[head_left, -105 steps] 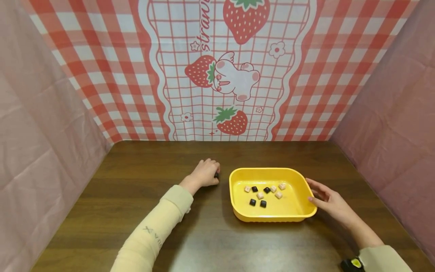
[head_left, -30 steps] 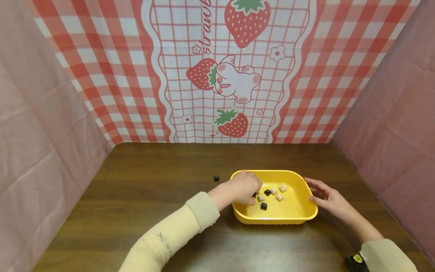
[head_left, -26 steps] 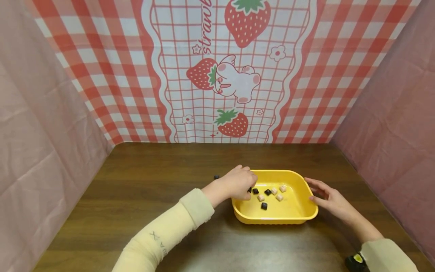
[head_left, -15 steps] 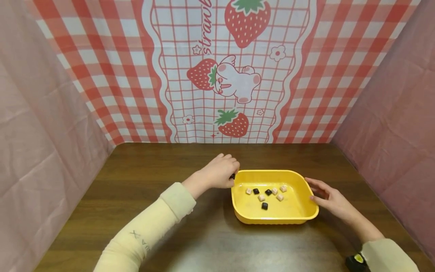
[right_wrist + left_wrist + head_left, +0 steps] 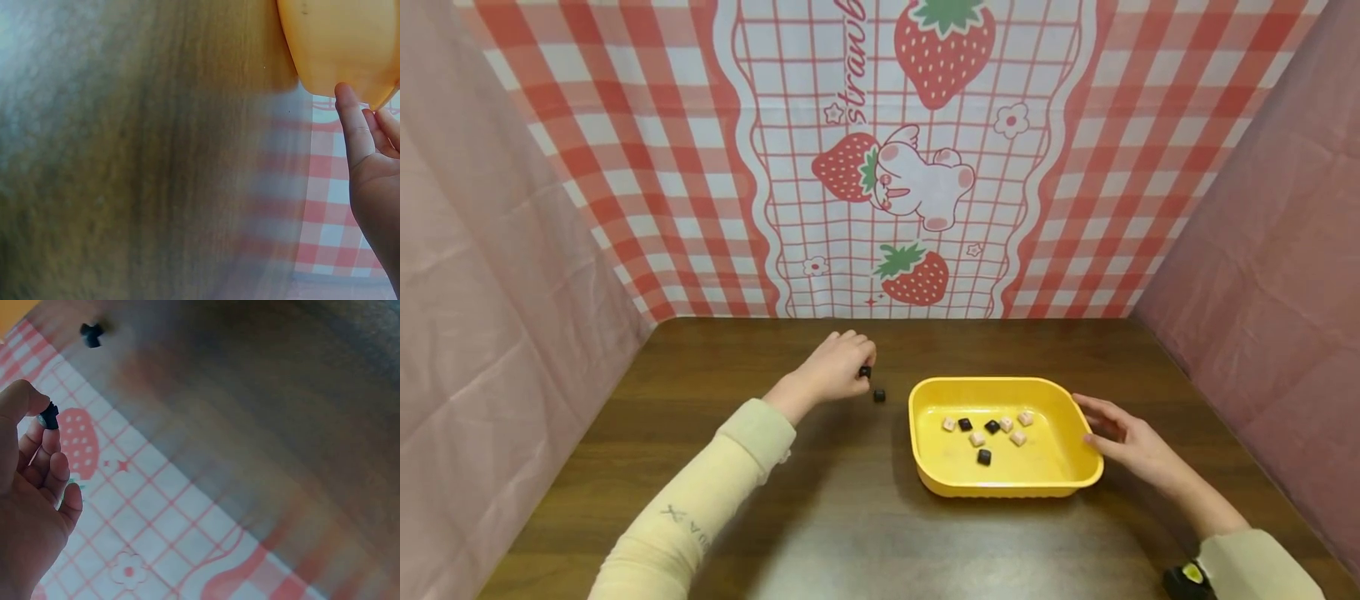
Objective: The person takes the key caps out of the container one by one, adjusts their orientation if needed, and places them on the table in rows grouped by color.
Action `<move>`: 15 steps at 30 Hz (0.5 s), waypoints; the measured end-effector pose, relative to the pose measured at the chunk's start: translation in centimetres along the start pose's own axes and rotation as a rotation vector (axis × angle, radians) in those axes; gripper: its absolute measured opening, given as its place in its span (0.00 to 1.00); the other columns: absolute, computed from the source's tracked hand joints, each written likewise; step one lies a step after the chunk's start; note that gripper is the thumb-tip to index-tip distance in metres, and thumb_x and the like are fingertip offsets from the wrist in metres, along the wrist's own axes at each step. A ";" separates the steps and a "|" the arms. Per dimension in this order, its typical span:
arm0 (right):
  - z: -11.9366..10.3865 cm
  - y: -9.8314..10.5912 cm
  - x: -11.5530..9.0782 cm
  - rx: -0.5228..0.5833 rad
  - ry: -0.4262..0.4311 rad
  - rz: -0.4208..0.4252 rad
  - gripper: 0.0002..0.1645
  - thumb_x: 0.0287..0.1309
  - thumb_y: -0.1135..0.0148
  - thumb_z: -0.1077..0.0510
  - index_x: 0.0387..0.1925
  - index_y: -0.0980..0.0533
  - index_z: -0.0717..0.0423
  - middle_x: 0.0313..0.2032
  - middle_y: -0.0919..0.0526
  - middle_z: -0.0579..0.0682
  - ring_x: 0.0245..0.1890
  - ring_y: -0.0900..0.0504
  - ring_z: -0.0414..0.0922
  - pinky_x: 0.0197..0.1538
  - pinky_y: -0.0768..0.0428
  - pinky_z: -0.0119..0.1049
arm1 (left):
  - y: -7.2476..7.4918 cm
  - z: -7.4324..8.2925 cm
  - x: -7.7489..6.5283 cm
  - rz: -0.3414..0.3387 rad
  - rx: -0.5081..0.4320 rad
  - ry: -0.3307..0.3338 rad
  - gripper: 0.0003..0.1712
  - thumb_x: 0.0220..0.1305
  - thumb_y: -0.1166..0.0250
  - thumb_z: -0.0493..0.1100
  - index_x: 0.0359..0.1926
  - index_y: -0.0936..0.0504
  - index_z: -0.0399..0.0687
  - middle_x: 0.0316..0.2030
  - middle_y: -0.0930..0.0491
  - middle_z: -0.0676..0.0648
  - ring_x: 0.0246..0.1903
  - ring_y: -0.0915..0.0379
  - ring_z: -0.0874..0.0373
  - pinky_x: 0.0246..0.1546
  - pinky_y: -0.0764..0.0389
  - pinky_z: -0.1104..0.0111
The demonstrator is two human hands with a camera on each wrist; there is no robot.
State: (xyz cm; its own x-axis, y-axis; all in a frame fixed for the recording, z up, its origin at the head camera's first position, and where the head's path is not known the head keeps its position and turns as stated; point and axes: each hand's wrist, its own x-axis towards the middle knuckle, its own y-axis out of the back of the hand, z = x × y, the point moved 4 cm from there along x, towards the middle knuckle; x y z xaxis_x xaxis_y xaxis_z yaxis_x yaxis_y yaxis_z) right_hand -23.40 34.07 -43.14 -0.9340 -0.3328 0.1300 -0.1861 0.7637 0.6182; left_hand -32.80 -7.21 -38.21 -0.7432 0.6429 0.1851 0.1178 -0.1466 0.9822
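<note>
Between thumb and fingertips, my left hand (image 5: 835,367) pinches a small black keycap (image 5: 49,417), held above the table left of the tray. A second black keycap (image 5: 879,396) lies on the wood just below and to the right of that hand. The yellow tray (image 5: 1000,483) holds several loose keycaps, some black (image 5: 984,457) and some pale pink (image 5: 977,438). At the tray's right end, my right hand (image 5: 1138,446) holds the side, its thumb at the rim and its other fingers against the outer wall; the fingertips are partly hidden in the head view.
The brown wooden table (image 5: 820,533) runs back to a red-checked strawberry cloth (image 5: 917,275). Pink cloths (image 5: 1247,208) hang on both sides. A black object with a yellow-green patch (image 5: 1187,578) is by my right sleeve.
My left hand has picked a black keycap out of the tray and carried it left, past the black keycap on the table. The right hand has stayed at the tray.
</note>
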 end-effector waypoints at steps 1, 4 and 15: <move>0.0 0.0 0.0 -0.002 -0.001 -0.001 0.35 0.60 0.41 0.61 0.66 0.41 0.64 0.58 0.32 0.69 0.47 0.28 0.21 0.40 0.22 0.26 | -0.3 -0.4 -0.1 -0.009 -0.005 0.016 0.11 0.47 0.35 0.44 0.33 0.26 0.51 0.31 0.28 0.54 0.34 0.36 0.57 0.35 0.38 0.65; 0.0 0.0 0.0 -0.007 0.000 0.001 0.35 0.60 0.41 0.61 0.66 0.40 0.64 0.58 0.31 0.68 0.47 0.27 0.21 0.40 0.22 0.26 | -1.3 -1.2 -0.3 -0.032 -0.026 0.057 0.11 0.48 0.34 0.43 0.34 0.26 0.50 0.32 0.28 0.52 0.35 0.35 0.56 0.36 0.37 0.64; 0.0 0.0 -0.1 0.003 -0.006 0.017 0.34 0.60 0.41 0.61 0.66 0.40 0.65 0.56 0.31 0.69 0.46 0.26 0.22 0.40 0.22 0.26 | -4.6 -1.6 -0.6 -0.123 -0.053 0.103 0.12 0.50 0.33 0.45 0.34 0.26 0.50 0.32 0.27 0.52 0.35 0.35 0.55 0.38 0.34 0.62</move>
State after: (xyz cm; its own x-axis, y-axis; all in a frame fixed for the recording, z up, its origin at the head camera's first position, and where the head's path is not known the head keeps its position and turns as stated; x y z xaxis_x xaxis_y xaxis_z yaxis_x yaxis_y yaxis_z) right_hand -23.36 34.09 -43.20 -0.9388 -0.3167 0.1355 -0.1716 0.7709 0.6134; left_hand -33.93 -8.12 -42.89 -0.8136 0.5787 0.0563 -0.0110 -0.1122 0.9936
